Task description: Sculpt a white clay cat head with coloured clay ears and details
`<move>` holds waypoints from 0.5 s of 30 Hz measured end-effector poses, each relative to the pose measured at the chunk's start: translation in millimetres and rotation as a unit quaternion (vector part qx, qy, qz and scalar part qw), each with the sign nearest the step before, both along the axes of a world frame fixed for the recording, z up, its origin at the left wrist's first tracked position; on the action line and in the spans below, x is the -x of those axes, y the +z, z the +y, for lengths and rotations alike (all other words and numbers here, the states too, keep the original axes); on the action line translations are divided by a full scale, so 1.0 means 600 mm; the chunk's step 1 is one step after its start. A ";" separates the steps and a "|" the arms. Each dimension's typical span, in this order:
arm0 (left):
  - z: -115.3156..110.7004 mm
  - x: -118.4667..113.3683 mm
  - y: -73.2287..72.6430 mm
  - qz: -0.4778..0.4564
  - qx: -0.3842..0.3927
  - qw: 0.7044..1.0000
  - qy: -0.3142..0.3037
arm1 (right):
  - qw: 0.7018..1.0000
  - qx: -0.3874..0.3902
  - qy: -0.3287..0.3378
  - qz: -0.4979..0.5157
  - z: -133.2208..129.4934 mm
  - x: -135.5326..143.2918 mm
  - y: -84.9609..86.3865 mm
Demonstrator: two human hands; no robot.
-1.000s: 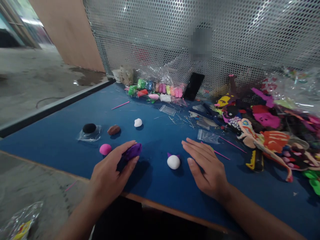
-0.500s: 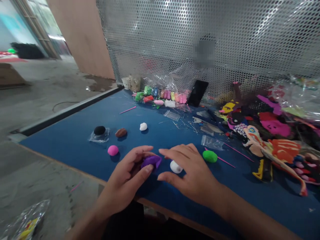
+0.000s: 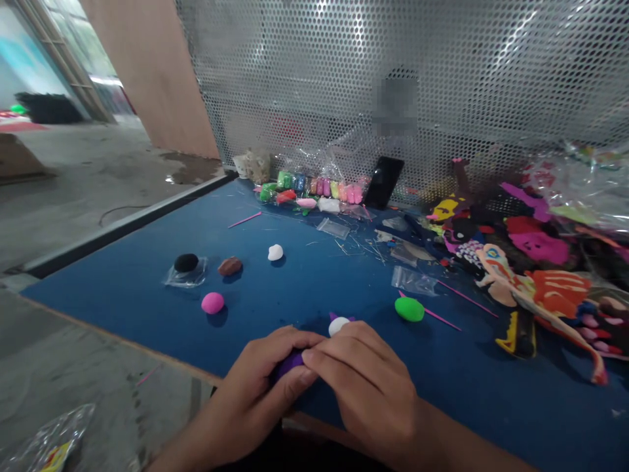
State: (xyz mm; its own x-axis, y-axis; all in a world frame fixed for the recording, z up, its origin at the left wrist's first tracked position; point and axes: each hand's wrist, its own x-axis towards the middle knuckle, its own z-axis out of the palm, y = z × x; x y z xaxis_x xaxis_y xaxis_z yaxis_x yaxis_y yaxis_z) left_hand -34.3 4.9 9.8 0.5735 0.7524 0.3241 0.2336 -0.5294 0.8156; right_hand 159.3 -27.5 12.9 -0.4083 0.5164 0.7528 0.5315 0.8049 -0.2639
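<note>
A perforated metal sheet (image 3: 295, 72) rises behind the blue table (image 3: 122, 295), its silvery surface catching bright streaks of light. Left of it stands a plain tan panel (image 3: 152, 78), slanting in the view. A dark rail (image 3: 132, 226) runs along the table's left side. Beyond spreads a grey concrete floor (image 3: 98, 170) — stained by a dark, shiny patch (image 3: 194, 169) near the panel — while pale light fills a blurred opening (image 3: 91, 46) at upper left.
</note>
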 end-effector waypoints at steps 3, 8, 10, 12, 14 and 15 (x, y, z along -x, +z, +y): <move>0.003 -0.002 0.003 -0.002 0.049 0.999 0.004 | 0.998 0.021 -0.039 0.055 0.005 0.003 -0.001; 0.008 -0.007 0.001 -0.013 0.102 0.994 0.023 | 0.991 0.053 -0.062 0.102 0.018 0.000 0.001; 0.009 -0.007 0.001 -0.031 0.116 0.992 0.031 | 0.993 0.051 -0.049 0.097 0.021 -0.002 0.001; 0.009 -0.005 0.002 -0.047 0.126 0.990 0.032 | 0.995 0.049 -0.031 0.080 0.021 -0.003 0.001; 0.008 -0.004 0.002 -0.058 0.123 0.990 0.028 | 0.996 0.047 -0.017 0.070 0.020 -0.002 -0.001; 0.008 -0.004 0.002 -0.061 0.115 0.991 0.026 | 0.996 0.046 -0.016 0.069 0.019 -0.001 -0.002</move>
